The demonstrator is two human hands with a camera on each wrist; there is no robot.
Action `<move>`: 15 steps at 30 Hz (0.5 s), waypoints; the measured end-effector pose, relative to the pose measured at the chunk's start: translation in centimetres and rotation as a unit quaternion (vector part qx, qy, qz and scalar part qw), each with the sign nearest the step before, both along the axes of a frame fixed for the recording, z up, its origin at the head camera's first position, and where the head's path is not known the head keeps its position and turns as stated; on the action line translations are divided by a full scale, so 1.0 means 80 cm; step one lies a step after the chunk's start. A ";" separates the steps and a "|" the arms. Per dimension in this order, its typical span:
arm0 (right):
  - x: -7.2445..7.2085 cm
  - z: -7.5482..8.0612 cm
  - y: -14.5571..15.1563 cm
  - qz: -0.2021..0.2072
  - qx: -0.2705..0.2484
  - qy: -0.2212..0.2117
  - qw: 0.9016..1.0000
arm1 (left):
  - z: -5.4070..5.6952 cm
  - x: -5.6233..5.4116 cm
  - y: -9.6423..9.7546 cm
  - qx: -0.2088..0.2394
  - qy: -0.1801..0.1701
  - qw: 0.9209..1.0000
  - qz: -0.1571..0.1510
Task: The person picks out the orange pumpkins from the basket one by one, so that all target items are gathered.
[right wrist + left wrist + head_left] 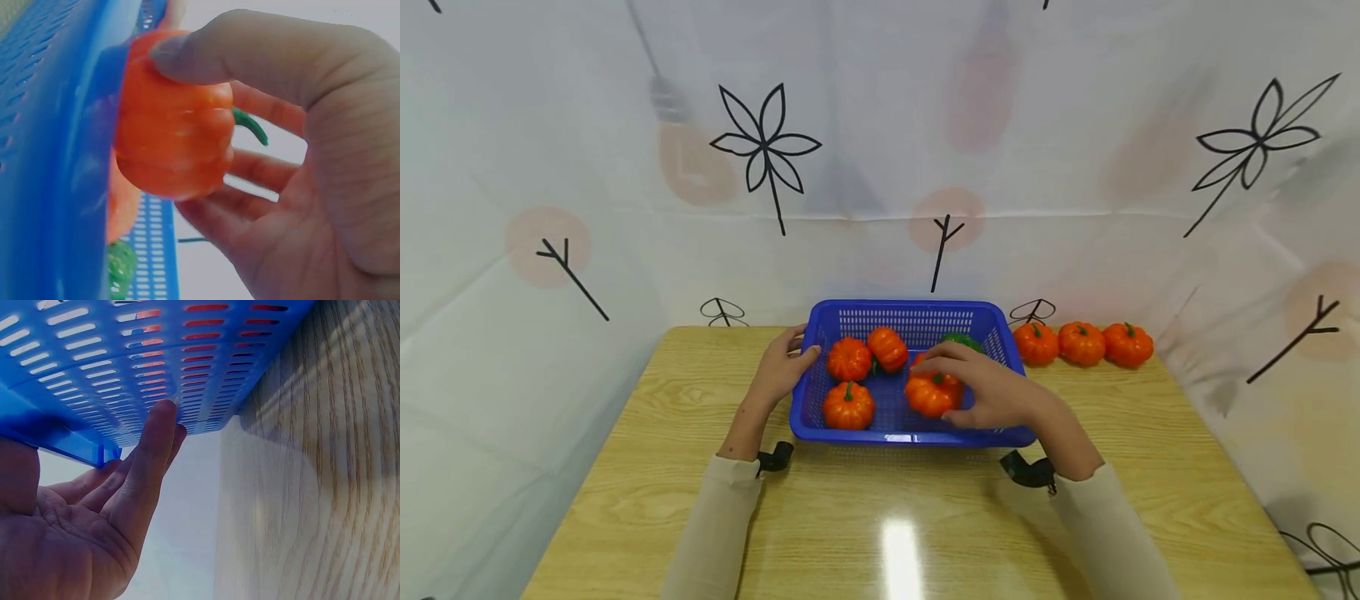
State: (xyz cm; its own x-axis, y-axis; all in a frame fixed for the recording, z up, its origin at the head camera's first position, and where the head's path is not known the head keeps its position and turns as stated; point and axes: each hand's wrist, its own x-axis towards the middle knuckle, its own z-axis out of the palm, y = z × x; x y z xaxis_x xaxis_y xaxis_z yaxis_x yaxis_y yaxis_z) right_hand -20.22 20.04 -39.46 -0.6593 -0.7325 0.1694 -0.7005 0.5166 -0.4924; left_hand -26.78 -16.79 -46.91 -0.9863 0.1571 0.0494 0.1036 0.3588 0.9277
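Observation:
A blue plastic basket (910, 439) with slotted walls stands on the wooden table. At its left rim is my left hand (782, 367), its thumb over the edge and its fingers (153, 450) along the outer wall. Inside the basket's right half, my right hand (992, 387) holds a small orange pumpkin (178, 125) with a green stem, thumb on one side and fingers round the other. Another orange pumpkin (123, 203) lies behind it, partly hidden, beside a green vegetable (962, 341). Three more orange pumpkins (848, 407) sit in the basket's left half.
Three orange pumpkins (1082, 343) stand in a row on the table (880, 517), right of the basket near the back edge. A white patterned cloth (865, 167) hangs close behind the table and along both sides.

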 end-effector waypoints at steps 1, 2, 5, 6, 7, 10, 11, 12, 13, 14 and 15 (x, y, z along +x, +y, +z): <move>0.001 0.000 0.003 -0.008 -0.005 0.008 1.000 | 0.000 0.000 0.000 0.002 -0.001 1.000 -0.001; 0.003 0.001 0.006 -0.016 -0.010 0.013 1.000 | 0.000 0.000 0.000 0.003 -0.002 1.000 -0.001; 0.006 0.001 0.016 -0.035 -0.020 0.031 0.999 | 0.001 0.001 0.000 0.011 -0.004 1.000 -0.003; 0.007 0.000 0.020 -0.041 -0.024 0.036 0.998 | 0.001 0.001 0.000 0.012 -0.003 1.000 -0.004; 0.008 0.000 0.023 -0.045 -0.027 0.041 0.998 | 0.001 0.001 0.000 0.012 -0.003 1.000 -0.004; 0.012 0.001 0.033 -0.062 -0.036 0.053 0.996 | 0.001 0.001 0.000 0.014 -0.004 1.000 -0.006; 0.013 0.001 0.037 -0.067 -0.037 0.056 0.995 | 0.000 0.000 0.000 0.014 -0.004 1.000 -0.006; 0.015 0.002 0.040 -0.073 -0.039 0.057 0.995 | 0.000 0.000 0.000 0.014 -0.003 1.000 -0.006; 0.017 0.002 0.043 -0.080 -0.041 0.059 0.994 | -0.001 0.000 0.000 0.014 -0.003 1.000 -0.006; 0.019 0.003 0.046 -0.087 -0.041 0.060 0.994 | -0.001 -0.001 0.000 0.014 -0.001 1.000 -0.006; 0.021 0.004 0.048 -0.094 -0.042 0.060 0.993 | -0.002 -0.001 0.000 0.014 0.000 1.000 -0.007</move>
State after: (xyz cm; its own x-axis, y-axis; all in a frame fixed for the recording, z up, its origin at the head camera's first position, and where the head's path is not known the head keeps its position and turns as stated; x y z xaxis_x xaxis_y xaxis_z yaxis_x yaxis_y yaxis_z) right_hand -18.56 23.91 -39.17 -0.7542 -0.5783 0.3111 -0.6521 0.6039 -0.4583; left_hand -26.85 -16.79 -47.05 -0.9841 0.1694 0.0538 0.1083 0.3312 0.9373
